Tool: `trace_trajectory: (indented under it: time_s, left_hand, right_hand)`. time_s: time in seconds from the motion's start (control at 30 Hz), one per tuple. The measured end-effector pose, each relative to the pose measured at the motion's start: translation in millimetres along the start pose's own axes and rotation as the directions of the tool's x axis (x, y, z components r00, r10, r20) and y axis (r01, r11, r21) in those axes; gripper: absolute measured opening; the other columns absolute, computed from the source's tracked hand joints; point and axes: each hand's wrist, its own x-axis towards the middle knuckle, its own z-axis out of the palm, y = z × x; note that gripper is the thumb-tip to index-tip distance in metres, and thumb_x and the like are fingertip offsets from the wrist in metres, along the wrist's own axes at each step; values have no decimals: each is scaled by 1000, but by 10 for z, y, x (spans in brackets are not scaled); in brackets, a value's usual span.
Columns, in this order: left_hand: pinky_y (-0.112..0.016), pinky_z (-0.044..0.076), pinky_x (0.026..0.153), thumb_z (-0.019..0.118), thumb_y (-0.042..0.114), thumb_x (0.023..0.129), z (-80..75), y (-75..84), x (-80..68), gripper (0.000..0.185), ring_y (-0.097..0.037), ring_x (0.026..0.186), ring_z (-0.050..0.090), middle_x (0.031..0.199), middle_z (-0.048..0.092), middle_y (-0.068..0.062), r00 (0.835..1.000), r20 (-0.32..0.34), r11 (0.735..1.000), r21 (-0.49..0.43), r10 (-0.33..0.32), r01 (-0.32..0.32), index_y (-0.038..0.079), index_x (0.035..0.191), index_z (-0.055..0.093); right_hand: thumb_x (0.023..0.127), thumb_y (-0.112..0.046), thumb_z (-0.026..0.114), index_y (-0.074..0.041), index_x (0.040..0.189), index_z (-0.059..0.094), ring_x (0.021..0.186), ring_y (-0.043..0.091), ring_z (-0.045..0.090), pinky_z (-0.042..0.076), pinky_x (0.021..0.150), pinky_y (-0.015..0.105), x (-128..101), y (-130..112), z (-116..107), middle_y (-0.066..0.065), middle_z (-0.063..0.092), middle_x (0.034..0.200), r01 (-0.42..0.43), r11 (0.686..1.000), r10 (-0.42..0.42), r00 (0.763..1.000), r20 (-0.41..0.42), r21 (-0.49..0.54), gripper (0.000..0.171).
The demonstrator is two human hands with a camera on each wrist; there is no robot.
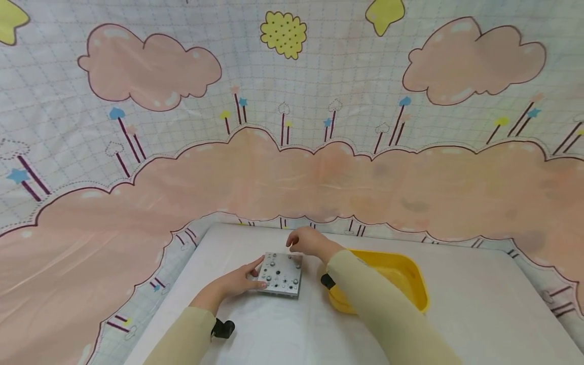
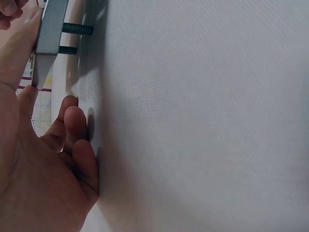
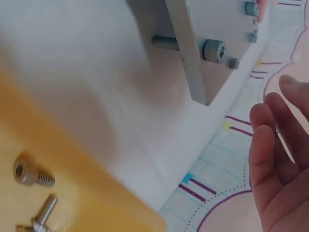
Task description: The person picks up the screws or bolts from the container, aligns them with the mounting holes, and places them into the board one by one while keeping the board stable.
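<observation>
A square metal plate [image 1: 280, 276] with several bolts in it stands on the white table, raised on the bolt shafts [image 2: 76, 29] under it. My left hand [image 1: 234, 283] grips the plate's left edge [image 2: 50, 24] between thumb and forefinger, while its other fingers [image 2: 77, 140] curl against the tabletop. My right hand [image 1: 307, 242] hovers over the plate's far right corner. In the right wrist view its fingers [image 3: 277, 159] hang loosely, holding nothing that I can see, beside the plate [image 3: 186, 48] and a socket-head bolt [image 3: 215, 50].
A yellow tray [image 1: 422, 289] sits just right of the plate, partly under my right forearm, with loose bolts [image 3: 31, 175] inside. The white table [image 1: 479, 314] stretches to the right. A cartoon cloud cloth [image 1: 292, 172] hangs behind and drapes around the table's edges.
</observation>
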Motion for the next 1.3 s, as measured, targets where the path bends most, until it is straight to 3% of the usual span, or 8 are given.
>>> trace_trajectory:
  time_s: [0.17,0.6,0.8,1.03,1.3]
  left_hand:
    - [-60,34,101,76,54,81,19,1,14,95,-28,111,47,125,51,-6,1000,-1,1000,11,-6,6,31,158,25]
    - [-60,32,101,77,50,82,-4,14,-21,96,-30,113,45,124,50,-6,1000,4,1000,-6,23,-23,28,159,25]
    - [-60,32,101,78,49,82,-3,32,-32,96,-31,113,45,124,50,-7,1000,9,1000,-12,28,-28,27,159,25]
    - [-58,33,100,78,48,81,0,33,-38,96,-30,112,45,124,50,-7,1000,9,999,-22,25,-25,27,159,25]
    - [-58,33,101,78,49,82,1,33,-11,97,-31,113,45,125,50,-8,1000,17,999,-23,24,-24,27,159,24]
  right_hand:
    - [93,-16,70,-10,108,75,84,13,58,50,77,30,-100,57,-105,-5,66,91,17,999,-16,1000,-13,52,16]
    - [94,-18,70,-20,98,74,82,14,60,51,77,31,-574,345,-352,-7,67,94,-21,991,32,996,-85,130,6]
    - [93,-16,71,-19,96,75,81,13,59,51,79,31,-821,586,-386,-6,67,91,-80,990,91,992,-84,120,6]
    - [92,-16,71,-14,100,76,86,12,60,52,81,32,-1027,975,-374,-6,68,94,-42,994,50,995,-85,97,9]
    - [90,-11,73,-14,97,76,82,12,57,51,78,31,-1105,1166,-309,-6,66,89,-50,999,51,997,-63,17,8]
